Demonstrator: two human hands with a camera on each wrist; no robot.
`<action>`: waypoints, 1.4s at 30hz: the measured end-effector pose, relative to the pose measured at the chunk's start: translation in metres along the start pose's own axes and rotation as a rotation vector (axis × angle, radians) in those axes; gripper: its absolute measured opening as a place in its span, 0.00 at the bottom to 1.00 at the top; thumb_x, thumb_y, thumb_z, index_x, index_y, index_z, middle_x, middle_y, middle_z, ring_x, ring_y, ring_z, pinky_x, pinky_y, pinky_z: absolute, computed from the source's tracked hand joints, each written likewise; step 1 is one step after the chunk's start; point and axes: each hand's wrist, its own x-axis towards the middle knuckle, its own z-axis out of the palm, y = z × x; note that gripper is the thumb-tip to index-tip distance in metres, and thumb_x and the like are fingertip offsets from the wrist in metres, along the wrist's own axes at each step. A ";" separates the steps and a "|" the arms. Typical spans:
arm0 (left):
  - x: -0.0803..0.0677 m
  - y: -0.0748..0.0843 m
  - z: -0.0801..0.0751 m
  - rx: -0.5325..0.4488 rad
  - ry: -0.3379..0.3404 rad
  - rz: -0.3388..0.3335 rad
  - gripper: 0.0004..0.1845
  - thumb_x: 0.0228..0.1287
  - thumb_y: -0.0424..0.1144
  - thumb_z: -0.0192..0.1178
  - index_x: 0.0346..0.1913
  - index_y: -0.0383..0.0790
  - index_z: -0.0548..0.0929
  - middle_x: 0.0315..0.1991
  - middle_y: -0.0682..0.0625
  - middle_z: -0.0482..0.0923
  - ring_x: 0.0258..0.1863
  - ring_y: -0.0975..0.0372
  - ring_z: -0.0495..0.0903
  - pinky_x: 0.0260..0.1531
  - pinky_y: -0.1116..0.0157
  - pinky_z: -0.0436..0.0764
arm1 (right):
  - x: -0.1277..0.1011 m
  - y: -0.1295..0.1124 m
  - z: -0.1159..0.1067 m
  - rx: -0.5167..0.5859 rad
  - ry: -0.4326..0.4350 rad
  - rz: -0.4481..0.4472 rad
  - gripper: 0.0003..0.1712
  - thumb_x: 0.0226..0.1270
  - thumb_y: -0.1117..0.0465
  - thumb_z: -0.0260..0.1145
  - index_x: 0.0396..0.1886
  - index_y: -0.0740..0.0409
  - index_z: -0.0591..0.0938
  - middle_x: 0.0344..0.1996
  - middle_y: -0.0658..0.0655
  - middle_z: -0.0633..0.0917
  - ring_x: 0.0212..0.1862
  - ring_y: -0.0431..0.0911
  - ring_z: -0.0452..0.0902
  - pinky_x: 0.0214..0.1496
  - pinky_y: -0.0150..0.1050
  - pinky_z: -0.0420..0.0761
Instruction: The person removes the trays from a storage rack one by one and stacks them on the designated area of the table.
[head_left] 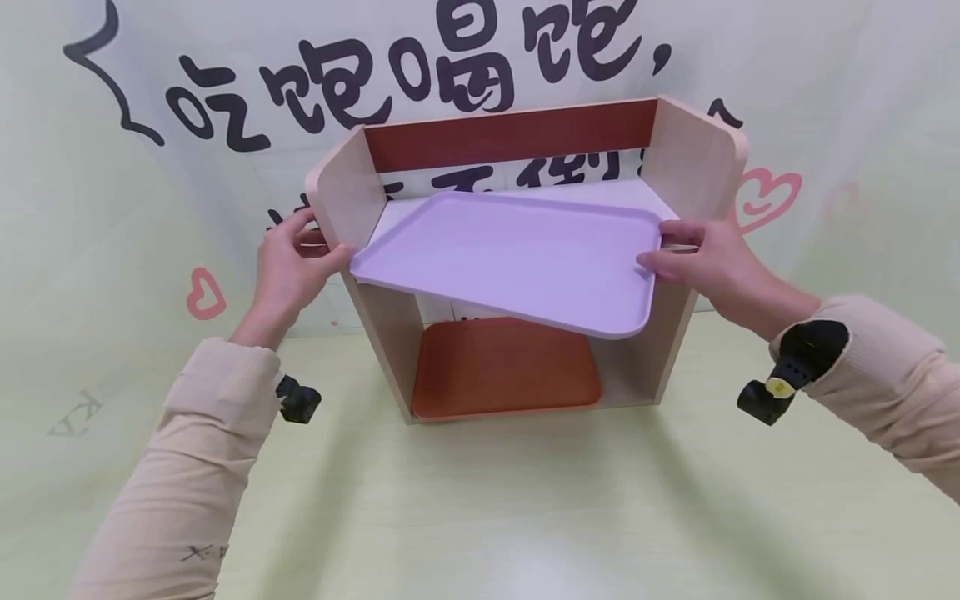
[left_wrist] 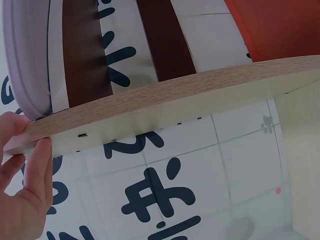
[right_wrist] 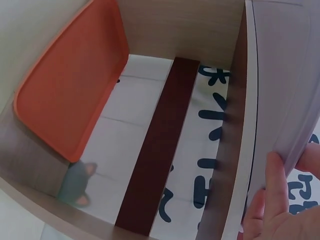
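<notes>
A lavender tray (head_left: 510, 258) lies askew on the upper shelf of a small wooden rack (head_left: 693, 158), its right front corner jutting past the front edge. My right hand (head_left: 708, 258) pinches the tray's right edge, thumb on top and fingers below, as the right wrist view (right_wrist: 275, 200) also shows. At the rack's left side panel (head_left: 341, 196), my left hand (head_left: 288, 262) grips the panel's edge. Its thumb is close to the tray's left corner, and its fingers lie along the panel's outer face in the left wrist view (left_wrist: 30, 185).
An orange tray (head_left: 506, 367) rests in the rack's lower level. Dark red boards (head_left: 517, 133) cross the back. Behind stands a white sheet (head_left: 225, 50) with black lettering and pink hearts. The pale green table (head_left: 480, 500) stretches in front.
</notes>
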 end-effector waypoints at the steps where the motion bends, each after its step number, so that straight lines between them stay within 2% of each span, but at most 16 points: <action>1: 0.000 0.000 0.000 -0.001 0.000 -0.001 0.33 0.54 0.48 0.60 0.64 0.46 0.63 0.52 0.42 0.72 0.46 0.54 0.74 0.44 0.59 0.76 | -0.001 0.001 0.000 0.015 -0.001 0.002 0.40 0.56 0.51 0.63 0.65 0.59 0.60 0.57 0.61 0.63 0.55 0.53 0.61 0.54 0.43 0.71; 6: -0.001 0.000 -0.001 0.003 -0.002 0.000 0.34 0.54 0.48 0.60 0.64 0.46 0.63 0.52 0.42 0.71 0.46 0.54 0.74 0.45 0.59 0.76 | -0.002 0.004 0.002 0.089 -0.006 -0.008 0.40 0.56 0.52 0.63 0.65 0.61 0.59 0.54 0.61 0.66 0.49 0.45 0.70 0.49 0.37 0.74; 10: -0.002 0.000 -0.002 0.007 -0.001 0.005 0.33 0.54 0.48 0.60 0.64 0.45 0.63 0.52 0.42 0.71 0.46 0.54 0.74 0.45 0.59 0.76 | -0.003 0.006 0.002 0.127 -0.025 -0.002 0.40 0.58 0.53 0.62 0.65 0.64 0.57 0.53 0.62 0.68 0.42 0.39 0.75 0.49 0.38 0.74; 13: -0.002 0.000 -0.002 0.008 -0.003 0.004 0.33 0.54 0.47 0.60 0.64 0.45 0.63 0.52 0.41 0.71 0.46 0.53 0.74 0.45 0.59 0.76 | -0.004 0.005 0.003 0.157 -0.062 0.025 0.42 0.59 0.51 0.61 0.67 0.63 0.53 0.56 0.63 0.65 0.48 0.43 0.74 0.52 0.41 0.71; 17: -0.001 0.001 -0.001 0.005 -0.007 0.003 0.34 0.54 0.47 0.60 0.64 0.45 0.62 0.52 0.41 0.71 0.47 0.53 0.74 0.45 0.59 0.75 | -0.003 0.006 0.005 0.208 -0.091 0.079 0.48 0.58 0.48 0.61 0.69 0.60 0.45 0.60 0.62 0.59 0.56 0.51 0.67 0.54 0.41 0.70; 23: 0.000 0.002 0.000 0.011 -0.006 0.006 0.34 0.54 0.47 0.60 0.64 0.45 0.63 0.52 0.41 0.72 0.46 0.54 0.74 0.45 0.60 0.76 | -0.003 0.006 0.008 0.285 -0.079 0.132 0.51 0.57 0.49 0.62 0.69 0.54 0.40 0.62 0.59 0.56 0.57 0.52 0.65 0.53 0.38 0.70; 27: 0.001 0.001 0.000 0.011 -0.008 0.012 0.34 0.54 0.47 0.60 0.64 0.45 0.63 0.51 0.41 0.72 0.47 0.54 0.74 0.45 0.60 0.76 | -0.002 0.005 0.008 0.329 -0.077 0.161 0.50 0.58 0.48 0.60 0.69 0.54 0.40 0.61 0.58 0.57 0.55 0.49 0.67 0.52 0.35 0.72; 32: 0.000 0.000 0.001 0.010 -0.009 0.013 0.34 0.54 0.47 0.60 0.64 0.45 0.63 0.52 0.42 0.71 0.46 0.54 0.74 0.45 0.59 0.76 | 0.000 0.006 0.008 0.381 -0.075 0.183 0.47 0.60 0.48 0.57 0.69 0.55 0.41 0.59 0.58 0.60 0.47 0.43 0.73 0.47 0.30 0.75; 38: 0.000 0.000 0.001 0.010 -0.004 0.020 0.33 0.54 0.46 0.60 0.64 0.45 0.63 0.51 0.41 0.71 0.46 0.54 0.74 0.44 0.59 0.76 | 0.000 0.007 0.008 0.425 -0.060 0.195 0.46 0.60 0.50 0.58 0.70 0.51 0.42 0.60 0.57 0.59 0.46 0.43 0.73 0.46 0.30 0.75; 42: 0.000 0.000 0.000 0.005 -0.003 0.025 0.33 0.54 0.46 0.60 0.63 0.45 0.63 0.51 0.41 0.72 0.46 0.53 0.74 0.45 0.58 0.76 | -0.001 0.007 0.006 0.442 -0.020 0.186 0.46 0.59 0.50 0.59 0.69 0.50 0.44 0.57 0.56 0.61 0.43 0.41 0.74 0.43 0.27 0.75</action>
